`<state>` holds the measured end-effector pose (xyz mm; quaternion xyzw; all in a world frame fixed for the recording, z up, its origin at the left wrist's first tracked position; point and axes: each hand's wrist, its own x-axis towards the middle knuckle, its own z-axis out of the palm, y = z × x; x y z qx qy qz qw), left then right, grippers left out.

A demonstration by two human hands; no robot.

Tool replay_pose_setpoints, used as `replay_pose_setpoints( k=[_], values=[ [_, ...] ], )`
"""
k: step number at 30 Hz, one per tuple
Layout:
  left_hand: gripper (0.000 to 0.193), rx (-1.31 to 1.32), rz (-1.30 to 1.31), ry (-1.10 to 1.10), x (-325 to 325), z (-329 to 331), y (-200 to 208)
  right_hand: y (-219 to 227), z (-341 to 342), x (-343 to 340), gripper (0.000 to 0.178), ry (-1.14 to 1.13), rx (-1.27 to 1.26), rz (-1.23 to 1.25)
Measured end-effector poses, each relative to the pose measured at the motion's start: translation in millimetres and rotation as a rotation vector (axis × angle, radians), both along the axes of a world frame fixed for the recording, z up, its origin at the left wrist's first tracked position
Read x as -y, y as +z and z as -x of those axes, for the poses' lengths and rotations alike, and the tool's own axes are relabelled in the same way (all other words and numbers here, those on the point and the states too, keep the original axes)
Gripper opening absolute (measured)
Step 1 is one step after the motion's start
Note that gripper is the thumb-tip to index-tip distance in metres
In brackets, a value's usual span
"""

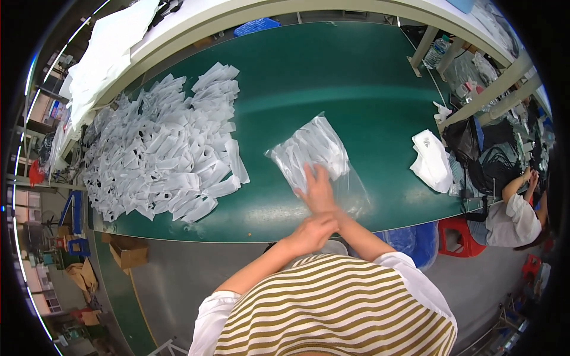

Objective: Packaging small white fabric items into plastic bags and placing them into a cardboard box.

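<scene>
Green table [356,89] — right hand [317,193] flat on clear bag [317,151], left hand [312,231] clenched on right wrist.

1. The table [356,89] top is dark green, with a pale cream edge along its far side.
2. The bag [317,154] under the right hand [317,190] is clear plastic, and the pieces inside it are white.
3. The heap of small packets [166,148] on the left of the table is white and translucent.
4. The folded cloth [432,160] at the table's right end is white.
5. The shirt [332,308] has olive-brown and cream stripes, with white sleeves.
6. The stool [460,237] is red, and the tub [415,240] beside it is blue.
7. The cardboard box [127,254] on the grey floor is brown.
8. The crate [255,26] beyond the table is blue.
9. The person at the far right wears a white top [512,222].
</scene>
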<state>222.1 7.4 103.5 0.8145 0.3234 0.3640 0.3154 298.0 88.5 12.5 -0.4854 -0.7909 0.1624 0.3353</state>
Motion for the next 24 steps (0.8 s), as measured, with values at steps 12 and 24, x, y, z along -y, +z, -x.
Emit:
replay_pose_setpoints(
  k=[12,24],
  values=[
    [0.009,-0.135,0.071,0.093,8,31,-1,17,-10,-24,0.059,0.024,0.052,-0.018],
    [0.016,-0.200,-0.210,0.383,-14,0,16,-15,-48,34,0.041,-0.215,-0.170,0.040]
  ],
)
